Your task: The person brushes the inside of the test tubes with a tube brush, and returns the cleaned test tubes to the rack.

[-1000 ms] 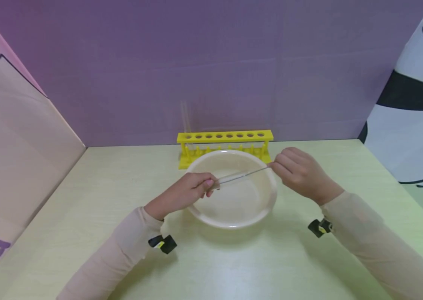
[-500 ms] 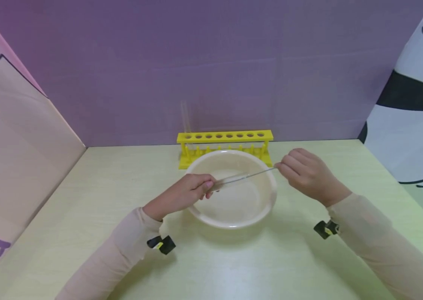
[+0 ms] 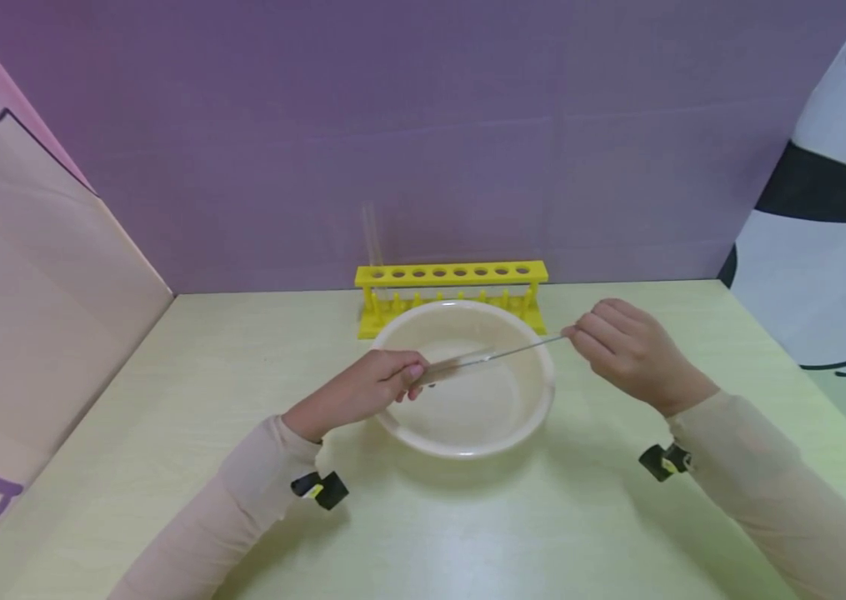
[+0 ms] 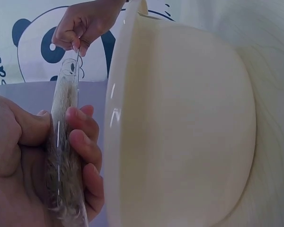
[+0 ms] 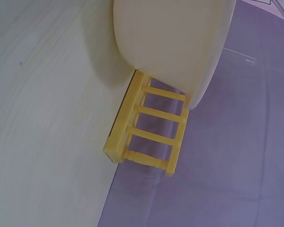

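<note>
My left hand (image 3: 366,385) grips a clear glass test tube (image 4: 61,123), fingers and thumb wrapped round it, mouth tilted up to the right over the cream basin (image 3: 463,452). Inside the tube, the pale bristles of a test tube brush (image 4: 64,165) show through the glass. Its thin wire handle (image 3: 531,344) comes out of the mouth, and my right hand (image 3: 631,350) pinches the wire's end, right of the basin. In the left wrist view, the right hand (image 4: 87,23) is beyond the tube mouth. The right wrist view shows neither hand.
Behind the basin stands a yellow test tube rack (image 3: 451,273). Another clear test tube (image 3: 372,237) is upright in its leftmost hole. A purple backdrop (image 3: 423,142) rises at the table's (image 3: 468,533) far edge, with printed panels at both sides.
My right hand has moved slightly to the right and drawn more of the brush's wire from the tube. The left hand stays nearly in place, gripping the test tube.
</note>
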Demonstrator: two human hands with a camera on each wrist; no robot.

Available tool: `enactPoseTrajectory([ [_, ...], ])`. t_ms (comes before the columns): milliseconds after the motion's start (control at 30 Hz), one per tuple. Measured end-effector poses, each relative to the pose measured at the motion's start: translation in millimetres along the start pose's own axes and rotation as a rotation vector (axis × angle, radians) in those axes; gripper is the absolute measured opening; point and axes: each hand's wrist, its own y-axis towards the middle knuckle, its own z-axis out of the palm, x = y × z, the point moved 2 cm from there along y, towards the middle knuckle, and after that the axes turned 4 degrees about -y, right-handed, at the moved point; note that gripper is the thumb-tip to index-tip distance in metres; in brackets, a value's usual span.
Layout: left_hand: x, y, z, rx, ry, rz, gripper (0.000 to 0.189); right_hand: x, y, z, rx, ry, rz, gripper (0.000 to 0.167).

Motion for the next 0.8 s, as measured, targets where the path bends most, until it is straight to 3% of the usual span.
enactPoseTrajectory([
  [800, 5.0, -3.7, -1.4, 0.008, -0.005, -0.013, 0.025, -8.4, -8.8, -16.9, 0.02, -0.002, 0.044, 0.03],
])
